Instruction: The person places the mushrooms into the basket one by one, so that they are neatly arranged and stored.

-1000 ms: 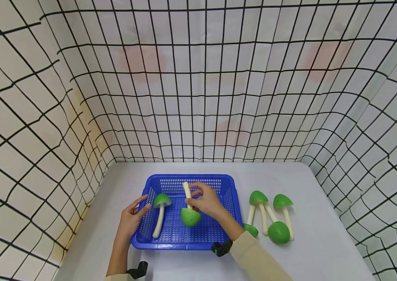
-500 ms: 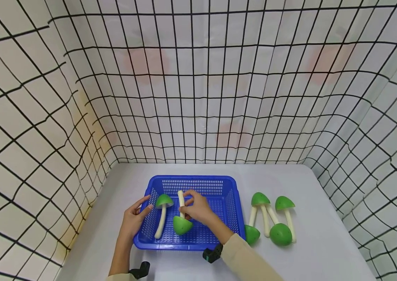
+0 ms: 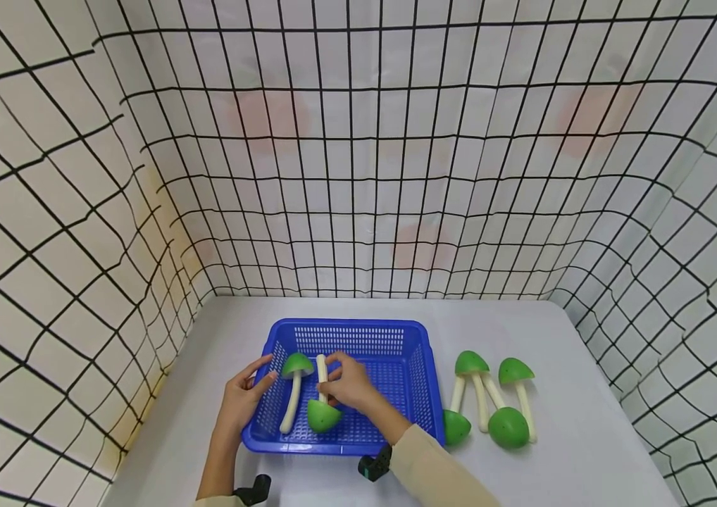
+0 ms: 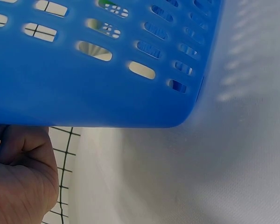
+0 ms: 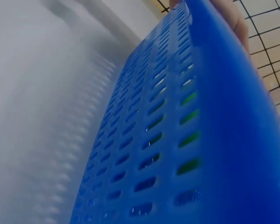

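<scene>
A blue plastic basket (image 3: 358, 448) stands on the table, its perforated side filling much of both wrist views. My left hand (image 3: 239, 401) grips its left rim, thumb to the inner side; in the left wrist view the hand (image 4: 23, 172) shows just beyond the rim. Inside lies one toy mushroom (image 3: 293, 401), green cap to the back and pale stem toward me. My right hand (image 3: 348, 384) pinches the stem of a second mushroom (image 3: 324, 416) beside it, cap toward me, low over the basket floor. The fingertips behind that stem are partly hidden.
To the right of the basket, several more green-capped mushrooms (image 3: 508, 427) lie on the white table (image 3: 580, 415), some overlapping; one cap (image 3: 456, 427) sits right at the basket's edge. Black grid netting (image 3: 365, 176) over white walls encloses the table's back and sides.
My right hand has carried the mushroom leftward and lower in the basket, closer to the one lying there. The left hand has stayed on the rim. The head view has shifted slightly.
</scene>
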`<state>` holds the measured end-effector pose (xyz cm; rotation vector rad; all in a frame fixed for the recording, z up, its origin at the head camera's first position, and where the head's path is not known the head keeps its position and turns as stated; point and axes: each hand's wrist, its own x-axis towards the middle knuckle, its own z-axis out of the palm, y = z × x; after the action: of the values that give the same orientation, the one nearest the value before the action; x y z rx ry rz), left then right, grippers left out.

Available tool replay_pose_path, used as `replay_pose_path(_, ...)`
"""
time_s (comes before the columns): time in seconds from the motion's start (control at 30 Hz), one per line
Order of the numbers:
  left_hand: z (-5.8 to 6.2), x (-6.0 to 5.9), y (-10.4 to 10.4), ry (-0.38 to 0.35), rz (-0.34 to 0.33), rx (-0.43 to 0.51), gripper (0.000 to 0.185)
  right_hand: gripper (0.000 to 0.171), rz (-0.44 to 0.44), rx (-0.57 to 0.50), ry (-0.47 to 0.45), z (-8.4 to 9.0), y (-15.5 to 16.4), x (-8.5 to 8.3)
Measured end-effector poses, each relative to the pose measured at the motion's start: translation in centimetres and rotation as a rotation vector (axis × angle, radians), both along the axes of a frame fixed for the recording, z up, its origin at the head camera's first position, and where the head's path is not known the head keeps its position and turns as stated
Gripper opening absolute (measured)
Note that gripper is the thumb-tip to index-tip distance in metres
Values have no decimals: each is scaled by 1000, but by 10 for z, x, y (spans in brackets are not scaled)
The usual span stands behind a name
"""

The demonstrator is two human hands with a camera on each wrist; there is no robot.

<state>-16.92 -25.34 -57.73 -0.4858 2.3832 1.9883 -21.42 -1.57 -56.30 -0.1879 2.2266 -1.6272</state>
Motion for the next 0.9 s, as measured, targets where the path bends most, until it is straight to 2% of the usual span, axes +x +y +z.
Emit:
replay_pose_path(0.3, 1, 1, 1, -13, -1, 3, 56, 51, 9, -13, -68, -2, -1, 1)
replay_pose_path(0.53, 2, 1, 0, -5, -2, -6, 54, 51, 7, -97, -136, -6, -4, 1)
replay_pose_path(0.67, 2, 1, 0, -4, -6, -9, 53, 48, 19, -113, -139, -7, -4, 1)
replay_pose_path(0.9, 1, 1, 0, -4, -6, -11, 53, 40, 37, -77, -106, -9, -3, 1)
